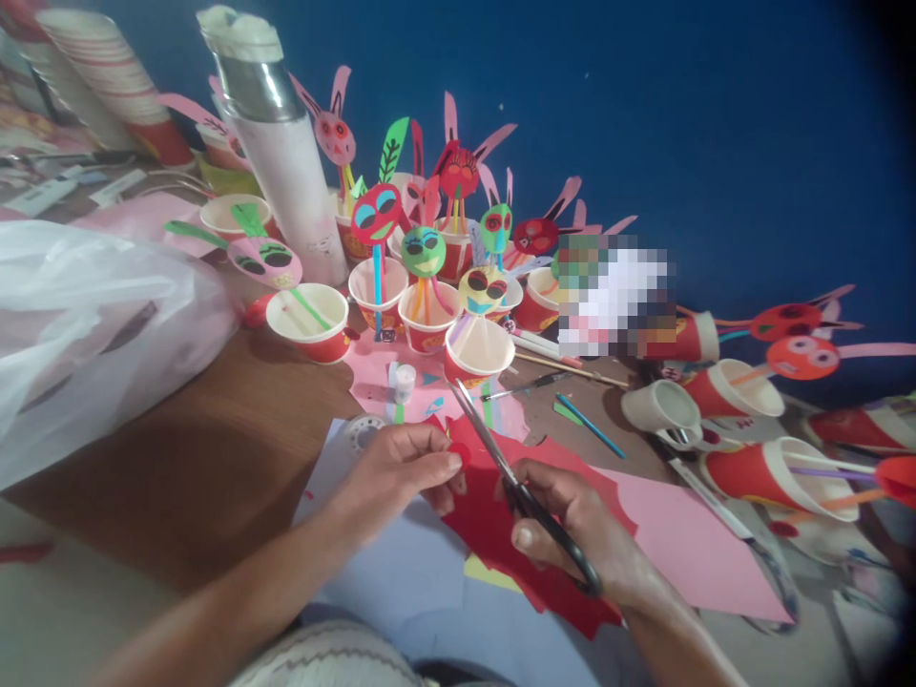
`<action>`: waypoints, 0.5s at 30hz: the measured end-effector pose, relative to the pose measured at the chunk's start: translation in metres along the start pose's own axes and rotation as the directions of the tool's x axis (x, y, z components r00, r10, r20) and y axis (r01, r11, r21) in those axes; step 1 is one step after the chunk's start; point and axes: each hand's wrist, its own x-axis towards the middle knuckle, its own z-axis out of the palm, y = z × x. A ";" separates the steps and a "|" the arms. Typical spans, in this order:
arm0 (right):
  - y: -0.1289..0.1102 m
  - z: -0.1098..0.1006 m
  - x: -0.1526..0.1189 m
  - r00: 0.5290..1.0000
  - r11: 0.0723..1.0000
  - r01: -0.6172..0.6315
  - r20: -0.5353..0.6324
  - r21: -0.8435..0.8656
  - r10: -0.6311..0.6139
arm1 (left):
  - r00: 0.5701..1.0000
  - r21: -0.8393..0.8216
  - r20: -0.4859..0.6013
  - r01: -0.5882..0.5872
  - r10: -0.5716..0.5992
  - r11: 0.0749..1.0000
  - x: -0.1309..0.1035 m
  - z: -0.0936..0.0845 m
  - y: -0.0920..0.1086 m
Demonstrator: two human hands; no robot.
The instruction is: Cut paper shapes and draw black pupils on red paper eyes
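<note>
Between thumb and fingers, my left hand (405,468) pinches a small rounded piece of red paper (462,458). My right hand (565,534) grips a pair of scissors (490,444) with black handles; the blades point up and away from me, slightly apart, just right of the red piece. Below both hands lies a larger jagged sheet of red paper (493,534), on top of pale blue-white sheets (401,553) and a pink sheet (701,544). A bit of yellow paper (490,572) sticks out beneath the red sheet.
Paper cups (479,348) with paper faces on straws crowd the back, and several more lie tipped at right. A tall white flask (276,162) stands behind them, stacked cups (107,67) at far left. A plastic bag (100,324) fills the left. A blue straw (591,426) lies ahead.
</note>
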 end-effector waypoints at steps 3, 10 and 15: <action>-0.002 -0.007 -0.004 0.997 0.999 0.033 -0.068 -0.019 -0.034 | 1.000 -0.016 0.027 0.013 -0.012 1.000 0.000 0.001 -0.002; 0.005 -0.021 -0.022 0.902 0.982 0.080 -0.406 -0.173 -0.145 | 0.999 -0.010 0.042 0.029 -0.029 1.000 -0.001 0.006 -0.001; 0.035 -0.037 -0.028 0.776 0.890 -0.021 -0.568 -0.456 -0.273 | 0.998 -0.034 0.004 0.056 -0.056 0.998 0.000 0.008 -0.003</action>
